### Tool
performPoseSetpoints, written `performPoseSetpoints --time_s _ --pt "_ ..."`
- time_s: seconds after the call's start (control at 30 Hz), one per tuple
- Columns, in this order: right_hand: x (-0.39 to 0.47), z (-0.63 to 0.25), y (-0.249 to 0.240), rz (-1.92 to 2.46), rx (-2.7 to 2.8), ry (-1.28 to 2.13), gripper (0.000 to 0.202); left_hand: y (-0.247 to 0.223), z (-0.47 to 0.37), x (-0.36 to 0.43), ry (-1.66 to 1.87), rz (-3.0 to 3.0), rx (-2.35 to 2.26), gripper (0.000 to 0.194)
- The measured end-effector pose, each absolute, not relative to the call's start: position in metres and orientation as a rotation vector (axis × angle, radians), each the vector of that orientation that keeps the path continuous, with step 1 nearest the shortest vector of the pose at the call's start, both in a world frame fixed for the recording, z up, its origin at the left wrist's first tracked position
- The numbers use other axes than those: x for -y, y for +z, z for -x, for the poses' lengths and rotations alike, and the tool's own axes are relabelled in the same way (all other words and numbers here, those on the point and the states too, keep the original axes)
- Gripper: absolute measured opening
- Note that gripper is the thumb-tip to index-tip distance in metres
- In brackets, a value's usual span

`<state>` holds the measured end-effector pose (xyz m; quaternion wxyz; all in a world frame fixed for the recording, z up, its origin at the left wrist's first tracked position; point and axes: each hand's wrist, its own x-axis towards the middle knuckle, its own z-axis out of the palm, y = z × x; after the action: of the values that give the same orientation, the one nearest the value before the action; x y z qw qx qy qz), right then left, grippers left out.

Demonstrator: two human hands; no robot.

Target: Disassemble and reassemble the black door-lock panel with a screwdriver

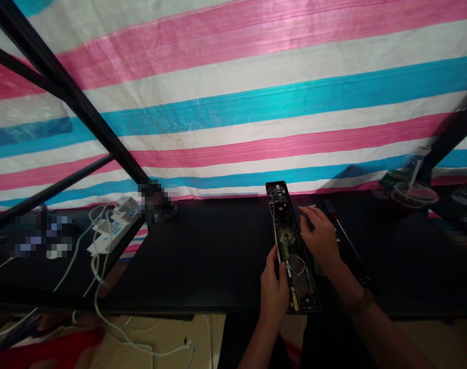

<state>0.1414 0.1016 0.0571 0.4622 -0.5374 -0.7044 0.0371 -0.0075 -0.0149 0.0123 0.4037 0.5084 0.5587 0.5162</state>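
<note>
A long black housing [299, 277] stands in front of me on the dark table, its inside facing me. It looks like the opened half of an electronic door lock, with a circuit board [277, 192], a round part [286, 236], thin wires and a brass-coloured cylinder [295, 300]. My left hand [274, 287] grips its lower left edge, thumb over the inside. Beside its right edge is my right hand [320, 238], fingers partly bent and apart, with no held thing visible. Right of that hand lies a screwdriver [331, 208] with a dark blue and red handle.
A lidded plastic cup with a straw [414, 193] stands at the back right. White boxes [114, 225] and pale cables [97, 266] are at left, some cable hanging to the floor. Black metal bars [83, 110] and a striped sheet [256, 113] border the table [203, 256].
</note>
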Motion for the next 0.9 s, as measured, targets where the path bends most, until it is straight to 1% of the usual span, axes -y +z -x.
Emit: performPoseSetpoints --time_s 0.13,0.23,0.33,0.4,0.57,0.7,0.9 --pt "-0.049 -0.177 0.004 1.528 1.904 0.038 0.037 0.014 0.008 0.015 1.296 -1.27 -1.4 0.045" --pt "-0.029 -0.188 -0.035 1.53 2.01 0.032 0.04 0.013 0.009 0.014 1.301 -1.294 -1.388 0.044" --pt "-0.025 -0.193 -0.053 1.492 2.027 0.101 0.046 0.013 0.009 0.015 1.292 -1.299 -1.387 0.044" --pt "-0.027 -0.197 -0.055 1.489 1.977 0.13 0.046 0.014 0.009 0.015 1.284 -1.293 -1.379 0.044" --pt "-0.035 -0.208 -0.043 1.467 1.826 0.067 0.031 0.014 0.008 0.016 1.304 -1.293 -1.372 0.044" --pt "-0.042 -0.204 -0.028 1.423 1.784 0.09 0.029 0.013 0.008 0.015 1.306 -1.312 -1.367 0.043" --pt "-0.055 -0.172 -0.004 1.329 1.76 0.167 0.027 0.012 0.009 0.015 1.299 -1.307 -1.38 0.043"
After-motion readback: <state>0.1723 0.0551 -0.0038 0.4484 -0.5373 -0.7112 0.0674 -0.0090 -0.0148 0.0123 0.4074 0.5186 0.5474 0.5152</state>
